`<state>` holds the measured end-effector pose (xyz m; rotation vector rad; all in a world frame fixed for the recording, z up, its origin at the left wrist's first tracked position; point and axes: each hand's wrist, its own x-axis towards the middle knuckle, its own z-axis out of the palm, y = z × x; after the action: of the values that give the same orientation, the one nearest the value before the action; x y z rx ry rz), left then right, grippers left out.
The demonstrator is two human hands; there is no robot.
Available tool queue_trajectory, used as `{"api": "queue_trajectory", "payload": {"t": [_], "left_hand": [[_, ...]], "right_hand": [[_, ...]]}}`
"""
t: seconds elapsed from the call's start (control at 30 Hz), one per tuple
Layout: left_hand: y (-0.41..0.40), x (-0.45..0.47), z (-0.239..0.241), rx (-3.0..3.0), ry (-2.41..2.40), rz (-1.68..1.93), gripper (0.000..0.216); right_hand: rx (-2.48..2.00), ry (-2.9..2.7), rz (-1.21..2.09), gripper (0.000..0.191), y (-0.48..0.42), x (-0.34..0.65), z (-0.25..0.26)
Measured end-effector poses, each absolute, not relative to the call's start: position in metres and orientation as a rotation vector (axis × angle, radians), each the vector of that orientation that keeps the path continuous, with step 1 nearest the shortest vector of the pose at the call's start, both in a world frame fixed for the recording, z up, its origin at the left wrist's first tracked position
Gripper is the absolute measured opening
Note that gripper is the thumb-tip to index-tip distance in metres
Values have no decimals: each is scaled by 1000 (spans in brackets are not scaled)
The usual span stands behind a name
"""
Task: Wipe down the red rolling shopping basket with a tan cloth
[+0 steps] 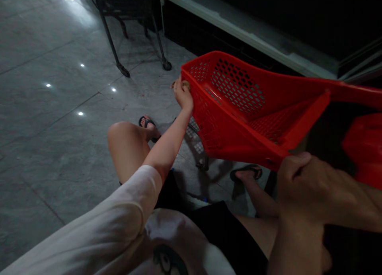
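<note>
A red plastic shopping cart basket (pixel 262 92) with perforated walls stands tilted in front of me. My left hand (pixel 183 96) reaches to its far left end. It presses a crumpled tan cloth (pixel 185 84) against the outer wall just below the rim; the fingers are bent over the cloth, which is partly hidden. My right hand (pixel 313 183) is closed around the near rim of the basket at the right, with its thumb on top. Some of its fingers are dark and hard to make out.
Another cart with dark legs and casters (pixel 131 48) stands at the back left. Behind the basket runs a pale shelf edge (pixel 247 36). A second red plastic part (pixel 365 143) shows at the right. Grey floor tiles (pixel 53 135) spread to the left; my sandalled feet are beneath the basket.
</note>
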<state>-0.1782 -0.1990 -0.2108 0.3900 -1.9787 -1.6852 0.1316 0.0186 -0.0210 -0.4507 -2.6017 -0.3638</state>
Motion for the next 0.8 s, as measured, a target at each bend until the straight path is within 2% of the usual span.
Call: {"api": "queue_trajectory", "payload": {"t": [0.17, 0.37, 0.6, 0.8], "left_hand": [[-131, -56, -227, 301, -2117, -1737, 71], [-76, 66, -245, 101, -2209, -1919, 80], [-65, 99, -235, -43, -2120, -2029, 73], [-51, 73, -221, 1, -2057, -2024, 60]], "right_hand": [[-612, -2657, -376, 29, -5, 118, -1], [-524, -2696, -426, 41, -9, 120, 7], [90, -2901, -504, 44, -32, 77, 0], [53, -3153, -412, 49, -33, 7, -12]]}}
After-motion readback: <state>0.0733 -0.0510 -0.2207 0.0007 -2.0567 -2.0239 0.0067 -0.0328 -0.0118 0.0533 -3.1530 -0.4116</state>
